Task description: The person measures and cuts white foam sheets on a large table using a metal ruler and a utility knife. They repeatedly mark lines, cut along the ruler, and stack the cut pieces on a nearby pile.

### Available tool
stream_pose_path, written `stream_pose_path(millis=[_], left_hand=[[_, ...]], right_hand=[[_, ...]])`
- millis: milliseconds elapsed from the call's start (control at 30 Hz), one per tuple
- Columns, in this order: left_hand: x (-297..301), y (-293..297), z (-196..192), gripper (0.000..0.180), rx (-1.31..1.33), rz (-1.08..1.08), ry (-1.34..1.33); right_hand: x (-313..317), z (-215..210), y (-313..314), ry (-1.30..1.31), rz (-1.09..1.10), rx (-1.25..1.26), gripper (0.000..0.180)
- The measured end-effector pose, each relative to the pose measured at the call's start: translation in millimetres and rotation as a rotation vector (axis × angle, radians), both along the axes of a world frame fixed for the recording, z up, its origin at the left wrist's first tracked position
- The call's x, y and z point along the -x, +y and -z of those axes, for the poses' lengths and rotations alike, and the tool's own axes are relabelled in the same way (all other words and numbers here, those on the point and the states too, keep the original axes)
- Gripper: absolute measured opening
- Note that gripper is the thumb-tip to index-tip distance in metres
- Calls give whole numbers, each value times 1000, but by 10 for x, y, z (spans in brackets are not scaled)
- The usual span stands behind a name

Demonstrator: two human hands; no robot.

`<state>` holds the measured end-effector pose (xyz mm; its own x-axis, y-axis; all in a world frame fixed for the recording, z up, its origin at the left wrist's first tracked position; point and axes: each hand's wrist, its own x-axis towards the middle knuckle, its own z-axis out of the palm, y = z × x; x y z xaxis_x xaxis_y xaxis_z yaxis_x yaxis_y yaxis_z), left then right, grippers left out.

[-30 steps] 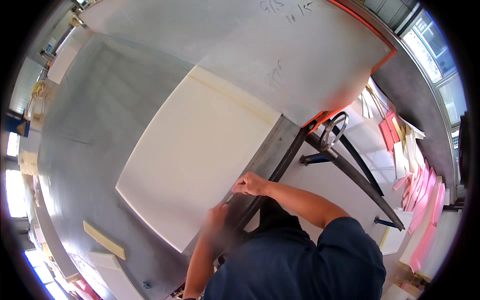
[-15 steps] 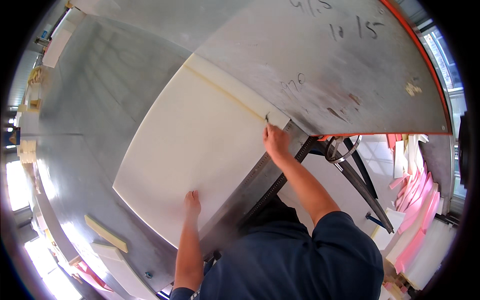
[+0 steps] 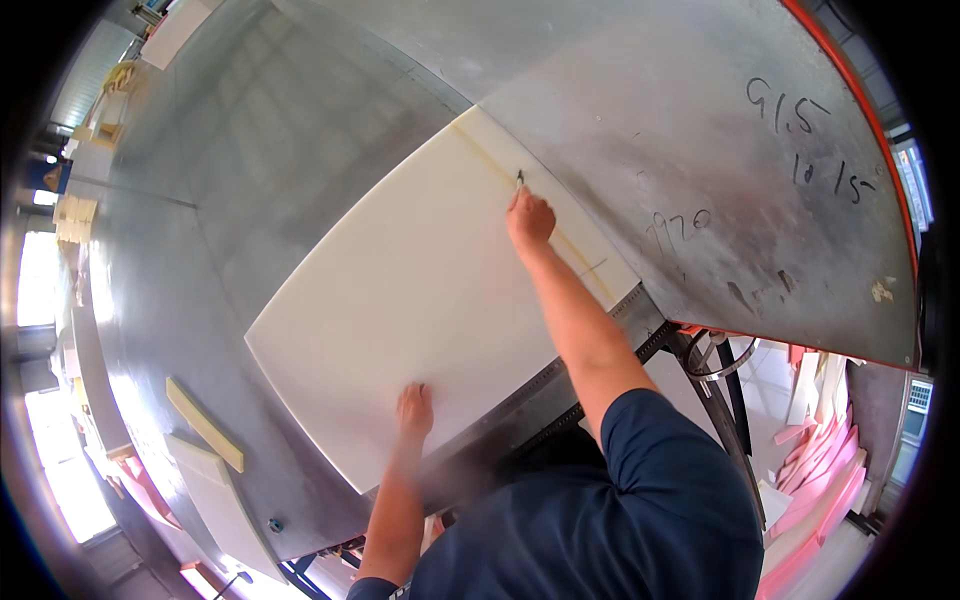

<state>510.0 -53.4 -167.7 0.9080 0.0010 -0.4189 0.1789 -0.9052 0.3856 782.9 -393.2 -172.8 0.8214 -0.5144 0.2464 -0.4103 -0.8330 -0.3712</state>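
Observation:
My right hand point(image 3: 531, 217) is closed around a thin pen point(image 3: 520, 180), mostly hidden in the fingers. Its dark tip is at the yellowish line running along the far right side of a large white foam sheet point(image 3: 370, 300). Whether the tip touches the sheet I cannot tell. A short dark mark point(image 3: 597, 266) crosses that line nearer the sheet's right corner. Toward the sheet's near edge rests my left hand point(image 3: 415, 408), holding nothing visible, with its fingers laid on the white surface.
The sheet lies on a grey metal table point(image 3: 300, 130). On the right rises a grey metal panel point(image 3: 640, 110) with an orange-red edge and handwriting. A ruled metal strip point(image 3: 540, 385) borders the near side. A yellowish strip point(image 3: 205, 425) lies left; pink foam scraps point(image 3: 825, 470) sit lower right.
My right hand with the pen has moved away along the yellowish line, leaving a short dark mark in view. My left hand stays on the sheet; the whole view has shifted.

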Motion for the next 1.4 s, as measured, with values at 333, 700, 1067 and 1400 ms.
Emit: stream_pose_path(millis=[333,700,1067,1400], left_hand=[[72,127,-572,22,408,-143,-163],[711,578,-1417,21,465,12,-247],[1385,163,-832,33,213,150,-27],[1459,1919,-205,65,-301,-1072,-2]], right_hand=[[1842,-1385,1250,142,-667,-1155,12],[2772,-1947,1746,317,-893,-986,13],[3294,-862,1112,548,-739,-931,38],[2047,311,-1308,1,642,-785,63]])
